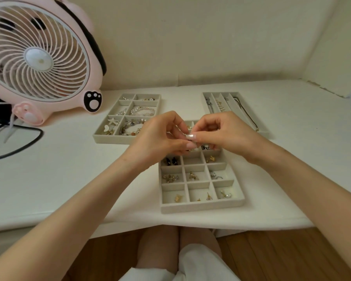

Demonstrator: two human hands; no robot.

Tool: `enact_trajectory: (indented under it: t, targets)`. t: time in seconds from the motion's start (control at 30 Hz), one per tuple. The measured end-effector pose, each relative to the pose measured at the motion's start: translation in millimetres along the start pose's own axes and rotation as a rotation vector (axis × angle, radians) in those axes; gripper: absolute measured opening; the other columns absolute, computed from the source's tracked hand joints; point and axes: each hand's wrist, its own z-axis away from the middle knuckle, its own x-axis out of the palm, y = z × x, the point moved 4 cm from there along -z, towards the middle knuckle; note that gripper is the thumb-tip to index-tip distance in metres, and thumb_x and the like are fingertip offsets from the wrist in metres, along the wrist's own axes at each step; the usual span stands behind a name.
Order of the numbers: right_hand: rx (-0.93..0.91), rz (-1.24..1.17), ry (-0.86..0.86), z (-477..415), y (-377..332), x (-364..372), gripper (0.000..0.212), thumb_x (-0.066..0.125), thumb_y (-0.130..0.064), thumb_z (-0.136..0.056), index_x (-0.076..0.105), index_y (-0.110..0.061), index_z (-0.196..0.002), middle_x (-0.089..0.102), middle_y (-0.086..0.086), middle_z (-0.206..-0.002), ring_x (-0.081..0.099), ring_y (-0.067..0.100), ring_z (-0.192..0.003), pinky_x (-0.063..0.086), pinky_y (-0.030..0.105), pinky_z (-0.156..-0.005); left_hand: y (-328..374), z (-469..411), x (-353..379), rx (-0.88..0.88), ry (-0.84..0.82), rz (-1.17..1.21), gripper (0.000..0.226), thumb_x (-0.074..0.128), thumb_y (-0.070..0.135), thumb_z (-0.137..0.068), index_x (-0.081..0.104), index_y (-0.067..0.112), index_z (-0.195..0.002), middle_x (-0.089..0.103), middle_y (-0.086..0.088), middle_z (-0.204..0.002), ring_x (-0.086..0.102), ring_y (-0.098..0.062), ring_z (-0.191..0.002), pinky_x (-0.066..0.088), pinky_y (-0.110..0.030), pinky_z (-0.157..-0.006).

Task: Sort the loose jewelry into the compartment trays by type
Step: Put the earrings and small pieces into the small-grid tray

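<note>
We hold both hands together over the far end of the grid tray [201, 206]. The left hand [160, 136] and the right hand [221, 132] each have their fingers curled in, and the fingertips meet around a small piece [187, 139] of jewelry. It is pinched between them, and so much of it is covered that we can make out only a dark and silvery glint, not its type.

Directly under and nearer than our hands, the grid tray is a pale grey felt-like box of small square cells. Most of them hold little gold earrings [192, 176], one holds black pieces [171, 161], one silver hoops [216, 175], and a near corner cell has a pearl earring [227, 194].

Beyond the left hand lies a second tray [109, 139] with larger cells, holding beaded bracelets [142, 111] and a starfish charm [112, 121]. Beyond the right hand a long-slot tray [266, 133] holds a chain [210, 104] and a black cord necklace [245, 114].

All three trays rest on a white table [69, 169]. Far to the left of the left hand stands a pink fan [39, 57] with paw prints, and a black cable [18, 148] loops in front of it. A cream wall [190, 37] rises behind, and a wooden floor [272, 252] shows beneath our forearms.
</note>
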Motion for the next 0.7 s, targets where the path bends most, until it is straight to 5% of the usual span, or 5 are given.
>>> enact_trajectory:
  t: [0.1,0.27,0.47,0.7]
  targets:
    - [-0.021,0.094,0.027,2,-2,-1,0.004,0.075,-0.020,-0.078,0.072,-0.017,-0.076,0.067,-0.006,-0.066,0.057,-0.002,-0.060,0.044,0.015,-0.059,-1,4,-1,0.021,0.014,-0.088,0.025,0.079,0.006,-0.069,0.060,0.008,-0.084,0.070,-0.009,-0.072,0.069,-0.018,-0.069,0.057,-0.029,-0.066]
    - [0.033,0.191,-0.011,7,0,5,0.006,0.076,-0.025,-0.077,0.074,-0.019,-0.075,0.064,-0.010,-0.063,0.054,-0.004,-0.059,0.043,0.017,-0.062,-1,12,1,0.057,0.021,-0.282,0.026,0.082,0.016,-0.066,0.065,0.011,-0.083,0.070,0.005,-0.070,0.062,0.003,-0.062,0.041,-0.007,-0.058]
    - [0.063,0.240,-0.033,14,4,9,0.007,0.075,-0.022,-0.078,0.074,-0.018,-0.074,0.065,0.001,-0.064,0.055,0.001,-0.058,0.040,0.010,-0.054,-6,21,11,0.086,0.031,-0.410,0.031,0.082,0.025,-0.067,0.058,0.019,-0.086,0.069,0.007,-0.072,0.063,-0.011,-0.068,0.051,-0.034,-0.067]
    - [0.031,0.376,0.023,13,1,12,0.011,0.074,-0.023,-0.080,0.073,-0.023,-0.069,0.063,-0.003,-0.057,0.052,-0.006,-0.048,0.038,0.006,-0.051,-9,26,16,0.145,0.081,-0.546,0.026,0.077,0.031,-0.073,0.055,0.025,-0.085,0.064,0.013,-0.075,0.050,0.002,-0.061,0.040,-0.021,-0.058]
